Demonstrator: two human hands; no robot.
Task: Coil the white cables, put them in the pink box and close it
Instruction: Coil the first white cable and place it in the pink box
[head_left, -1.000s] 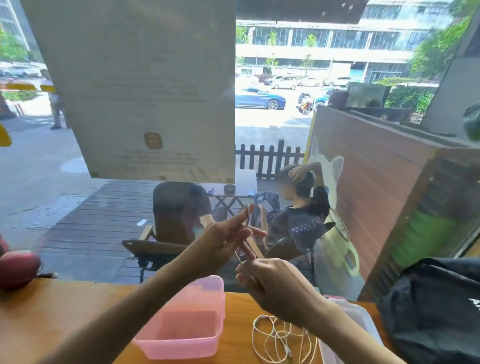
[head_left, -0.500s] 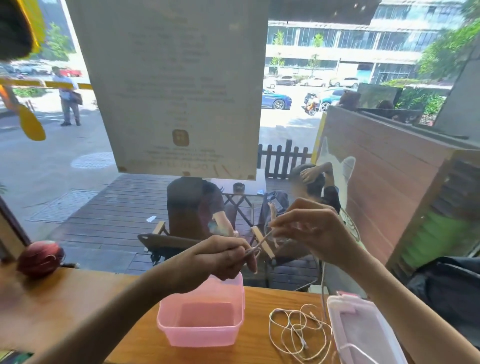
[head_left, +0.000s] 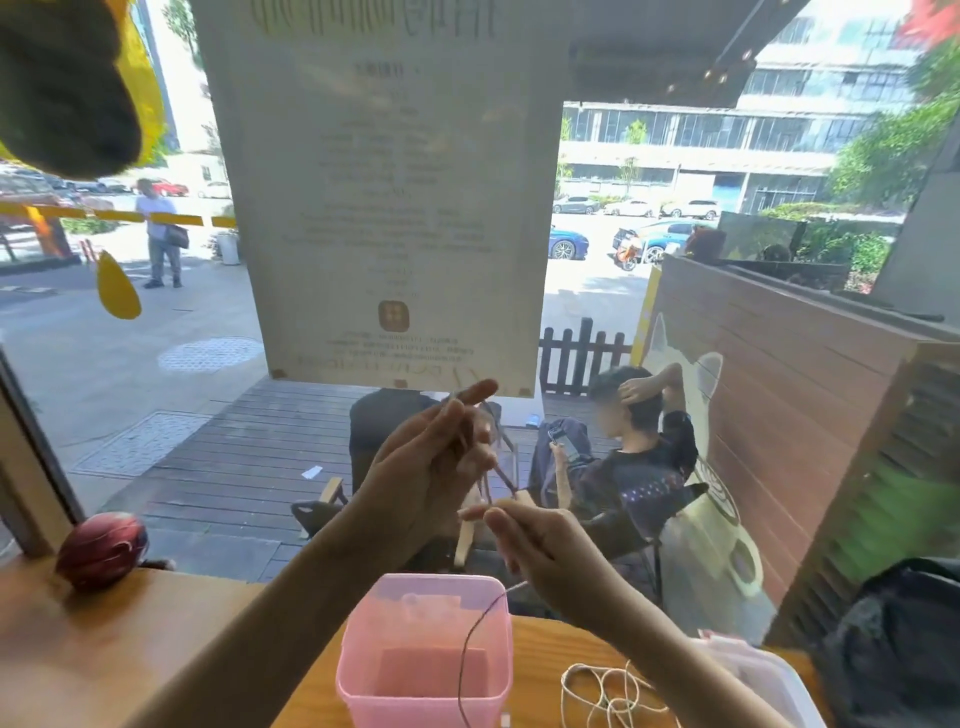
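Your left hand (head_left: 431, 467) holds cable (head_left: 470, 644) loops around its raised fingers as a former; your right hand (head_left: 540, 551) pinches the strand, feeding it above the box (head_left: 423, 670).

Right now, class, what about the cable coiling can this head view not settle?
- How many turns sit on the left hand: its fingers hide them.
- The white cables on the table: cut off by the bottom edge.
- The lid: partly behind the right hand and forearm.

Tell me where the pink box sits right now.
The pink box stands open on the wooden table, bottom centre of the head view, left of the loose white cables.
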